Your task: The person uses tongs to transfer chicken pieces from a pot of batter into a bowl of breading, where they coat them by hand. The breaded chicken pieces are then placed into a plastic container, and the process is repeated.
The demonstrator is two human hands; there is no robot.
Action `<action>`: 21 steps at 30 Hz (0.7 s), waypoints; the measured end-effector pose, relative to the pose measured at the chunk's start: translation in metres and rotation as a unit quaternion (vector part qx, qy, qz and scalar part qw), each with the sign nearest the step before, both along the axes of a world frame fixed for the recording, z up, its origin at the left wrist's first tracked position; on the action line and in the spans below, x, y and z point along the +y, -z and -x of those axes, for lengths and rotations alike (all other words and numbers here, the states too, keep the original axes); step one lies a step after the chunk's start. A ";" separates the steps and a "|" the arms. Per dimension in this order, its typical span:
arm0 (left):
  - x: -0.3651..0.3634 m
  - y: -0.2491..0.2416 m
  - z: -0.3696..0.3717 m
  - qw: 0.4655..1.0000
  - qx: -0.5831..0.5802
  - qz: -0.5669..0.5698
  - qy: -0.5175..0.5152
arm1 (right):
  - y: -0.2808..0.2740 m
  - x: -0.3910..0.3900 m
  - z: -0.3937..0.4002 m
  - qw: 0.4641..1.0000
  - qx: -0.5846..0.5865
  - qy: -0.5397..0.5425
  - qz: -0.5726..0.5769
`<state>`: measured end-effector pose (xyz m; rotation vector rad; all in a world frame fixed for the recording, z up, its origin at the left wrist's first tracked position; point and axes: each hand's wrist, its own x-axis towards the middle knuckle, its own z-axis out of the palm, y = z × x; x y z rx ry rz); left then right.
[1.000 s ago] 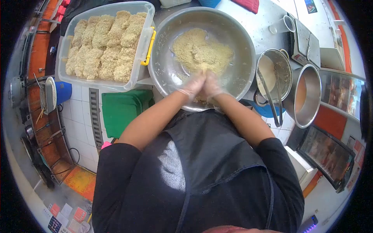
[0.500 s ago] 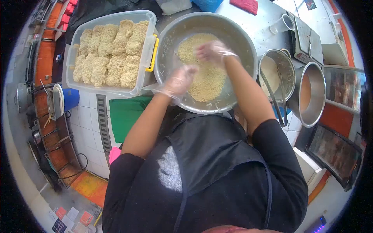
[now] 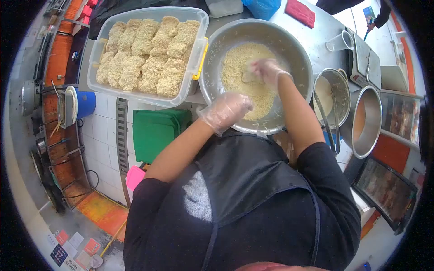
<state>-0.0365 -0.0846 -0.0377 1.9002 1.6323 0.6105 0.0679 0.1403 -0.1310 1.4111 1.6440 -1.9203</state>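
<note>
A wide metal bowl point(image 3: 209, 67) holds pale, coarse crumbs point(image 3: 239, 58). My right hand point(image 3: 270, 73), in a clear plastic glove, is over the crumbs near the middle of the bowl. Its fingers are smeared by motion, and a pale patch beside the fingertips is too blurred to make out. Also gloved, my left hand point(image 3: 228, 110) is at the bowl's near left rim with its fingers curled inward. Whatever it may hold is hidden. To the left of the bowl, a clear plastic tub point(image 3: 149, 100) with yellow latches contains rows of crumb-coated pieces point(image 3: 151, 74).
At right are a metal pot point(image 3: 343, 97) with whitish contents and tongs point(image 3: 324, 115), then a metal bowl point(image 3: 371, 113) of orange liquid. Beyond lie a clear cup point(image 3: 340, 41) and a red cloth point(image 3: 300, 12). A green bin point(image 3: 156, 135) stands below the tub. Another person's hand point(image 3: 370, 27) shows upper right.
The view has shifted, so the tub and bowl appear further right. My right hand is lower into the crumbs, and my left has come back toward the near rim. Another person has appeared at upper right.
</note>
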 end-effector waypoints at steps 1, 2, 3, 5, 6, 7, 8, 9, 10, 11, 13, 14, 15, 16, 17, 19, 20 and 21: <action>-0.004 -0.003 0.002 0.997 -0.062 0.003 -0.034 | 0.020 0.007 -0.007 0.987 0.040 0.147 0.041; -0.011 -0.007 0.004 0.990 -0.125 0.008 -0.067 | 0.030 0.009 -0.011 0.950 0.080 0.291 0.083; -0.013 -0.027 0.009 0.990 -0.126 0.008 -0.066 | 0.015 0.002 -0.006 0.950 0.078 0.292 0.082; -0.016 -0.075 0.028 0.998 0.052 0.022 -0.015 | -0.020 -0.002 0.006 0.979 0.015 0.205 0.009; -0.022 -0.094 0.038 0.996 0.058 -0.062 -0.029 | -0.028 -0.001 0.002 0.978 0.013 0.208 0.006; -0.029 -0.108 0.052 0.986 0.062 -0.147 -0.044 | -0.035 0.004 -0.003 0.974 0.012 0.206 -0.090; -0.037 -0.120 0.069 0.971 0.067 -0.218 -0.077 | -0.039 0.010 -0.010 0.962 0.009 0.200 -0.184; -0.048 -0.125 0.087 0.949 0.073 -0.286 -0.112 | -0.030 0.017 -0.020 0.962 0.007 0.200 -0.186; -0.059 -0.125 0.110 0.928 0.060 -0.332 -0.156 | -0.002 0.028 -0.035 0.933 -0.120 0.034 -0.336; -0.068 -0.123 0.136 0.904 0.047 -0.377 -0.197 | 0.037 0.043 -0.056 0.843 -0.240 -0.132 -0.463; -0.092 -0.113 0.186 0.847 0.094 -0.415 -0.319 | 0.127 0.062 -0.079 0.787 -0.252 -0.260 -0.499; -0.106 -0.104 0.210 0.824 0.052 -0.400 -0.398 | 0.128 0.044 -0.069 0.803 -0.188 -0.271 -0.497; -0.120 -0.094 0.235 0.794 0.009 -0.381 -0.474 | 0.127 0.023 -0.057 0.814 -0.122 -0.282 -0.493; -0.136 -0.082 0.265 0.792 0.006 -0.382 -0.477 | 0.087 0.011 -0.037 0.812 -0.124 -0.284 -0.495; -0.153 -0.069 0.297 0.781 -0.056 -0.343 -0.519 | 0.042 -0.010 -0.011 0.893 -0.150 -0.135 -0.401; -0.162 -0.055 0.322 0.760 -0.120 -0.301 -0.563 | -0.028 -0.052 0.008 0.940 -0.172 0.013 -0.295; -0.162 -0.054 0.329 0.774 -0.068 -0.296 -0.555 | -0.042 -0.059 0.017 0.922 -0.197 0.001 -0.333; -0.162 -0.052 0.334 0.785 -0.016 -0.291 -0.546 | -0.049 -0.064 0.022 0.902 -0.222 -0.010 -0.370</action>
